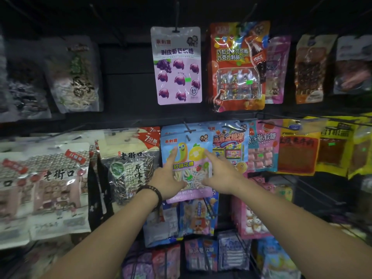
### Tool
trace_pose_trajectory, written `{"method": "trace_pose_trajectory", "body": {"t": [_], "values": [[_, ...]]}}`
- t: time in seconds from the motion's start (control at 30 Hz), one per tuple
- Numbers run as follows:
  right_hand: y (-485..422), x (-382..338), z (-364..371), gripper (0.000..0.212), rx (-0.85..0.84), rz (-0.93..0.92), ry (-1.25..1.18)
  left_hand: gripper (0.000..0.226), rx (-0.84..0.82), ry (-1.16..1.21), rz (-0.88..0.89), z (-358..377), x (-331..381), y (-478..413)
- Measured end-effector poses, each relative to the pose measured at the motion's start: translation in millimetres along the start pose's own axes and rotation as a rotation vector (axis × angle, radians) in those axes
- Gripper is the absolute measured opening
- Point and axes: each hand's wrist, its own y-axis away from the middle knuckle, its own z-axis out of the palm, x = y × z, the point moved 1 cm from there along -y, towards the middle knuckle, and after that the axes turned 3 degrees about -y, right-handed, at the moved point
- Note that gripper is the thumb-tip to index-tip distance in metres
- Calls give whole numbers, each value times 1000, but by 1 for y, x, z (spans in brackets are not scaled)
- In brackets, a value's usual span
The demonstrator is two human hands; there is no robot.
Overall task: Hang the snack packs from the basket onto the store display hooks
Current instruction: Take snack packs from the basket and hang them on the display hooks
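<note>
Flanking snack pack [187, 140], left hand [167, 178], right hand [221, 174]

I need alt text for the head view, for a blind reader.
A left hand and a right hand, fingers straight, rest on a light-blue plastic marshmallow pack hanging from a black wire hook in a store display. Above it hang a pale-purple grape candy pack and a red chocolate pack.

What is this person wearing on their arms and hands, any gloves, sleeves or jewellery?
No gloves on the left hand or right hand. No sleeves show on the left forearm or right forearm. The only thing worn is a dark beaded bracelet round the left wrist, with what looks like a short dark strand hanging from it. The right wrist carries nothing.
</note>
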Motion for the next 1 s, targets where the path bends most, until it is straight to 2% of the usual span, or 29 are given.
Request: {"method": "trace_pose_trajectory", "body": {"t": [0.07, 0.2, 0.3, 0.4, 0.5, 0.57, 0.67, 0.73, 0.8, 0.87, 0.93, 1.0], "values": [[15, 3, 7, 106, 33, -26, -5, 113, -6, -16, 39, 0, 4, 21], [62, 16, 32, 71, 72, -81, -70, 91, 54, 3, 66, 18, -8, 76], [103, 34, 70, 42, 90, -107, -149, 71, 135, -15, 67, 45, -22, 126], [143, 57, 120, 23, 130, -139, -241, 49, 179, -65, 165, 82, -38, 178], [181, 85, 181, 15, 75, -66, -289, 30, 33, -37, 182, 132, -67, 225], [205, 106, 223, 12, -7, 39, -319, 28, -112, -36, 167, 169, -94, 254], [238, 140, 283, 9, -142, 213, -305, 29, -336, -104, 45, 219, -133, 287], [256, 166, 324, 21, -251, 348, -305, 25, -468, -87, -24, 250, -158, 304], [275, 192, 367, 25, -323, 532, -317, 26, -573, -51, -88, 277, -177, 317], [296, 216, 409, 19, -404, 682, -314, 23, -644, -37, -173, 301, -192, 328], [319, 225, 434, 26, -498, 762, -278, 30, -691, -42, -285, 324, -207, 336], [338, 231, 458, 29, -586, 756, -241, 43, -767, -46, -429, 351, -224, 345]]}}
